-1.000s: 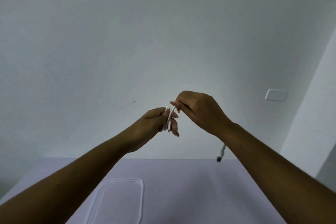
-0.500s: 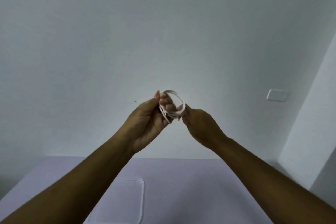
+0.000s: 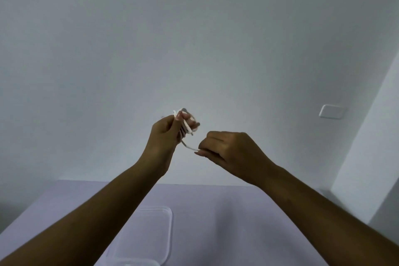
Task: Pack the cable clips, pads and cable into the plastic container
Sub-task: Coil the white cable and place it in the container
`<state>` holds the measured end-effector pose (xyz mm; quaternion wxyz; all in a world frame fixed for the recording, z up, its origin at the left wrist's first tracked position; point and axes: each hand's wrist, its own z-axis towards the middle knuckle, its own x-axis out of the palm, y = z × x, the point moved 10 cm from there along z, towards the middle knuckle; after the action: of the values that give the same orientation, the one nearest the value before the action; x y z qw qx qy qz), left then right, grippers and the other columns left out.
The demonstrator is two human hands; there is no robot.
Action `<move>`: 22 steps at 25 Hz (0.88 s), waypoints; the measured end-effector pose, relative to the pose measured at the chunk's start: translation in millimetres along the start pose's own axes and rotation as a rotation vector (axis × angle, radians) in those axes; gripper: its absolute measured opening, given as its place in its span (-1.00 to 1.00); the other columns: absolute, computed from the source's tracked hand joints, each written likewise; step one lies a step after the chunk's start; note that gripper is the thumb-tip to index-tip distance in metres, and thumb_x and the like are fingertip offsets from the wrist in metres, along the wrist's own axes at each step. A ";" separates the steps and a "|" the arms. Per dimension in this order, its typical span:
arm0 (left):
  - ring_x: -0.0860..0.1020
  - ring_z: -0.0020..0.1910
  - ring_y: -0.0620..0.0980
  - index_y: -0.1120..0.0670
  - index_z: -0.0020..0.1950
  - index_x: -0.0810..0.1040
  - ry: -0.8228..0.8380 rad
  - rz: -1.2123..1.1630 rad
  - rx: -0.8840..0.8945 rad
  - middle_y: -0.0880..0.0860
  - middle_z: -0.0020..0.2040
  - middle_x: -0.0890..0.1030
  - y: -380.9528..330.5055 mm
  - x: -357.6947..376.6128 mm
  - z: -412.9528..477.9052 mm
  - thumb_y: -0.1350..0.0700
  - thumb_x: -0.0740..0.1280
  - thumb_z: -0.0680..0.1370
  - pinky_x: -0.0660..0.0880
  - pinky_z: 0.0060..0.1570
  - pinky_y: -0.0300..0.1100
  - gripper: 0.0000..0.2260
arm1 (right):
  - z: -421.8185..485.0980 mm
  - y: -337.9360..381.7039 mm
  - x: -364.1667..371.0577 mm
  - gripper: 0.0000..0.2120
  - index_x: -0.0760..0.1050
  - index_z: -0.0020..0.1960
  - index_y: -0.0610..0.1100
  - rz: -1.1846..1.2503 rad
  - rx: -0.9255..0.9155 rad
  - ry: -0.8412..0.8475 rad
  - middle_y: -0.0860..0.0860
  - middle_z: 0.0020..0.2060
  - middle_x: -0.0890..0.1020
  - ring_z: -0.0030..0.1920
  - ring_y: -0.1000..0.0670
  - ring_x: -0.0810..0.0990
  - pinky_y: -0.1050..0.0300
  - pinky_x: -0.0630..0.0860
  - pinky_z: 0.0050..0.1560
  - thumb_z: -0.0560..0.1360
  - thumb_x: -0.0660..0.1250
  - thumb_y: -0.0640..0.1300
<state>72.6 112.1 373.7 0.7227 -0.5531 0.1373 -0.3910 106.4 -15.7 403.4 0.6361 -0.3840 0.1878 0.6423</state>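
Observation:
Both my hands are raised in front of the wall, well above the table. My left hand [image 3: 167,134] grips a small coil of white cable [image 3: 187,129] wound round its fingers. A short free strand runs down and right to my right hand [image 3: 228,150], which pinches the cable's end between thumb and fingers. A clear plastic lid [image 3: 155,233] lies flat on the lilac table [image 3: 248,222] below my left forearm, and the rim of a clear plastic container [image 3: 133,262] shows at the bottom edge. Clips and pads are out of view.
A white wall plate [image 3: 332,111] sits on the wall at the right. The table's far edge meets the wall, and a white wall corner rises at the far right.
My right hand has dropped down and to the right, drawing the cable's end out from the coil. The left hand stays raised with the loops round its fingers.

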 end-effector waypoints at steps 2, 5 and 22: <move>0.60 -0.28 -0.20 0.16 -0.08 0.59 0.077 0.286 0.018 -0.07 -0.25 0.64 3.8 9.1 -6.5 0.05 0.11 0.66 0.45 -0.22 -0.35 -0.68 | 8.7 -4.7 -11.9 -0.80 0.59 -0.09 -0.15 0.211 0.054 -0.047 0.00 -0.23 0.63 -0.28 0.01 0.58 0.09 0.53 -0.30 0.55 0.31 -0.04; 0.47 -0.34 -0.20 0.11 -0.14 0.59 0.256 0.506 -0.022 -0.06 -0.30 0.58 19.5 27.9 -21.9 0.06 0.09 0.67 0.40 -0.22 -0.28 -0.66 | 13.1 -31.0 -22.6 -0.90 0.62 -0.15 -0.20 0.506 0.245 -0.128 0.00 -0.24 0.68 -0.24 0.09 0.62 0.27 0.52 -0.19 0.44 0.46 -0.15; 0.38 -0.39 -0.09 0.19 -0.11 0.56 0.458 0.012 -0.376 0.00 -0.37 0.35 35.1 42.9 -39.4 -0.09 0.17 0.56 0.57 -0.09 -0.19 -0.64 | -25.0 -52.6 30.1 -0.55 0.50 -0.13 -0.21 0.656 0.529 0.141 -0.08 -0.27 0.51 -0.29 0.10 0.41 0.28 0.36 -0.24 0.56 0.12 0.16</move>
<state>90.4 56.9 338.1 0.5600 -0.5739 0.3700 -0.4692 166.4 -7.3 378.5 0.4602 -0.1703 0.5013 0.7127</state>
